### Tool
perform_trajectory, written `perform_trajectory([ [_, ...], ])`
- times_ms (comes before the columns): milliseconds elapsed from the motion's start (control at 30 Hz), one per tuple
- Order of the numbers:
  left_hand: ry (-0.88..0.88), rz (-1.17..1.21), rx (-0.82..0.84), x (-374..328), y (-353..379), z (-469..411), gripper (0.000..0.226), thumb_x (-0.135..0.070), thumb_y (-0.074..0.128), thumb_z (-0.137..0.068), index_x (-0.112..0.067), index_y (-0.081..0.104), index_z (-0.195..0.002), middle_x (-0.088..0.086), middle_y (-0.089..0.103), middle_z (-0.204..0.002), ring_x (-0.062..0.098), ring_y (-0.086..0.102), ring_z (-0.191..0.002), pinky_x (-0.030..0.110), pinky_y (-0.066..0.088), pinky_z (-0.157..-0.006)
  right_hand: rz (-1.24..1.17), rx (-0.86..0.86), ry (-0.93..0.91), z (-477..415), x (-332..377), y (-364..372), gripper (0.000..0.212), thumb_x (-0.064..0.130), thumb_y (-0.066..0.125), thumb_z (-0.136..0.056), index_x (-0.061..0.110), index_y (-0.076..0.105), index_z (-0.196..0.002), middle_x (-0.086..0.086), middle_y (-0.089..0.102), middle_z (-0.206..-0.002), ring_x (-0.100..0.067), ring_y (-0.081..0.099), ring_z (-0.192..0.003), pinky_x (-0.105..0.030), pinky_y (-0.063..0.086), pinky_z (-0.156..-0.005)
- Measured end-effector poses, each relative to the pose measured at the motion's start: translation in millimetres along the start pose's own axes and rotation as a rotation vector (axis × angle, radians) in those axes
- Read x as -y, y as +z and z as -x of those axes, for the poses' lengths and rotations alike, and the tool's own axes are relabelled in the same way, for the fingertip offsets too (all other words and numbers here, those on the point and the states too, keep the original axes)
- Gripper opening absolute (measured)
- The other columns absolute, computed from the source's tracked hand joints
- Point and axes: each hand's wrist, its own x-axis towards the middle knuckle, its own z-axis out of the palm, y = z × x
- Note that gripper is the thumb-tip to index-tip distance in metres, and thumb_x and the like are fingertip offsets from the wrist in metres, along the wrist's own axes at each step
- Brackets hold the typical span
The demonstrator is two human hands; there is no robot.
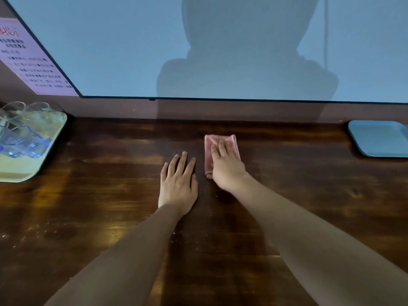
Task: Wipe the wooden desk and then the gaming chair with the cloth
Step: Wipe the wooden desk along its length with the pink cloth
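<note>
Wooden desk; left hand flat, released, bare; right hand flat atop pink cloth

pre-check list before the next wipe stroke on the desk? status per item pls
1. Cloth under hand: ok. The right hand presses flat on the folded pink cloth.
2. Cloth flat on the wooden desk: ok.
3. Left hand clear of cloth: ok. It lies flat on the desk, beside the cloth and apart from it.
4. Leftward path: ok for a short stroke. The green tray with glasses sits at the far left.
5. Rightward path: ok. The blue tray is far right, apart.
6. Gaming chair position: cannot tell, not in view.
</note>
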Motion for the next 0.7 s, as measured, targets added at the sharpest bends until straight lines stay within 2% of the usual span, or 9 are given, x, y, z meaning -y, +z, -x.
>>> perform_trajectory([
  [67,0.001,-0.004,-0.013,-0.2,-0.3,0.5,0.058,-0.041,0.025,-0.108,-0.027,0.038,-0.161,0.001,0.026,-0.173,0.022,0.016,-0.161,0.049,0.014,-0.131,-0.016,-0.004,0.020,-22.1,2.1,-13.6,0.093,0.038,0.064,-0.103,0.016,0.002,-0.168,-0.007,-0.009,-0.176,-0.032,-0.012,-0.161,-0.057,0.027,-0.127],
  [200,-0.007,0.009,-0.032,0.7,3.0,-0.4,0.054,-0.039,0.031,-0.109,-0.026,0.038,-0.161,0.002,0.027,-0.172,0.022,0.017,-0.160,0.049,0.014,-0.131,0.018,-0.050,0.016,-53.8,4.6,-32.2,0.076,0.034,0.053,-0.108,0.015,0.010,-0.167,-0.009,-0.001,-0.175,-0.032,-0.004,-0.162,-0.052,0.033,-0.122],
  [367,-0.021,0.043,-0.040,-0.3,0.4,-0.4,0.055,-0.036,0.035,-0.110,-0.025,0.033,-0.163,0.002,0.026,-0.173,0.021,0.017,-0.161,0.047,0.013,-0.132,-0.005,-0.018,0.053,-39.3,5.9,-30.1,0.078,0.028,0.058,-0.106,0.021,0.011,-0.167,-0.007,-0.001,-0.175,-0.033,-0.004,-0.161,-0.058,0.040,-0.118],
  [500,-0.028,0.049,-0.023,-1.2,-2.6,0.2,0.054,-0.038,0.032,-0.109,-0.024,0.037,-0.162,0.002,0.025,-0.173,0.021,0.016,-0.161,0.047,0.012,-0.132,0.049,-0.011,0.022,-14.3,5.1,-7.5,0.085,0.026,0.062,-0.103,0.020,0.007,-0.168,-0.009,-0.004,-0.175,-0.035,-0.004,-0.161,-0.055,0.042,-0.115],
  [600,-0.025,0.048,-0.030,-0.4,-1.9,-0.2,0.056,-0.039,0.028,-0.107,-0.023,0.042,-0.159,0.003,0.027,-0.172,0.021,0.018,-0.161,0.048,0.013,-0.132,0.040,-0.015,0.017,-27.8,2.6,-12.7,0.085,0.031,0.061,-0.104,0.021,0.005,-0.168,-0.007,-0.004,-0.176,-0.034,-0.006,-0.161,-0.054,0.042,-0.116],
  [700,-0.019,0.057,-0.045,2.0,1.1,-1.3,0.055,-0.038,0.031,-0.107,-0.024,0.043,-0.158,0.003,0.028,-0.171,0.022,0.019,-0.160,0.048,0.014,-0.132,0.026,-0.012,0.038,-58.9,4.1,-31.7,0.082,0.036,0.061,-0.103,0.022,0.012,-0.167,-0.006,0.003,-0.174,-0.034,-0.002,-0.161,-0.055,0.042,-0.114],
])
